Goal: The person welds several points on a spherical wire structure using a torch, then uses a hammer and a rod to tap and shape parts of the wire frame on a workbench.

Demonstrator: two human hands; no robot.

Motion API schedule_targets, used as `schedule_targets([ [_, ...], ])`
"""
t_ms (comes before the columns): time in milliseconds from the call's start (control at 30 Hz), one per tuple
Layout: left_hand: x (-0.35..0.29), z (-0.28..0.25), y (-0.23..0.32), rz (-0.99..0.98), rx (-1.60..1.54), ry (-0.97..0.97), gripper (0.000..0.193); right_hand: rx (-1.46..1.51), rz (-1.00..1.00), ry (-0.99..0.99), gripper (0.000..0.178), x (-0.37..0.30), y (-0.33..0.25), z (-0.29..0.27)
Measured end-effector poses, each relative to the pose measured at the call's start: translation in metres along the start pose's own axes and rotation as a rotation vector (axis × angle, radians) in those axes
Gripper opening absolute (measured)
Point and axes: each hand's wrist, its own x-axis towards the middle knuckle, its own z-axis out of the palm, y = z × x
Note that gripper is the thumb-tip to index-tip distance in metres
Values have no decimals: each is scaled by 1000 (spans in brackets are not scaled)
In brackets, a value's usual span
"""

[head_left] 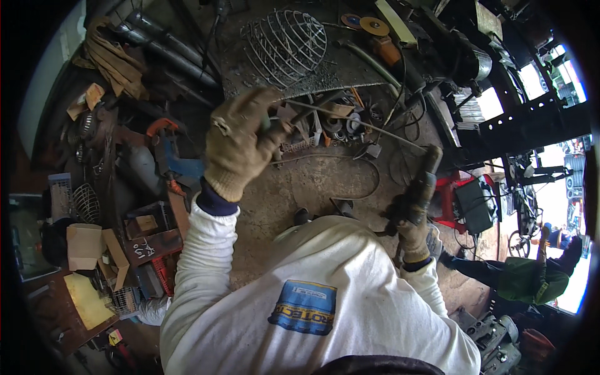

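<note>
Cluttered metal workshop: a wire dome cage (284, 45) stood on the scrap-strewn surface (325, 175). The gloved left hand (240, 140) clenched a thin metal rod (356, 122) just below the cage; the gloved right hand (412, 215) gripped a welding electrode holder (425, 178).

Head camera looks steeply down, close above cluttered workshop floor (325, 181).

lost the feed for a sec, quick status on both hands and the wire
Left hand gloved, shut on a dark tool by the thin wire rod. Right hand gloved, shut on the electrode holder. Wire basket beyond on the plate, untouched. Scrap litters the floor.
</note>
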Motion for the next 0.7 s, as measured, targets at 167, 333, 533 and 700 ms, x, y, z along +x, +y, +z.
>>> schedule_targets([
  [167,35,19,-52,-72,178,26,52,94,-18,118,83,5,-11,-37],
  [333,93,55,-80,-129,213,-115,45,94,-14,149,80,28,1,-75],
  [533,146,99,-134,-170,279,-135,42,66,-38,193,81,59,-4,-81],
  [700,160,118,-160,-344,303,-138,44,-71,-81,236,89,82,-32,-65],
])
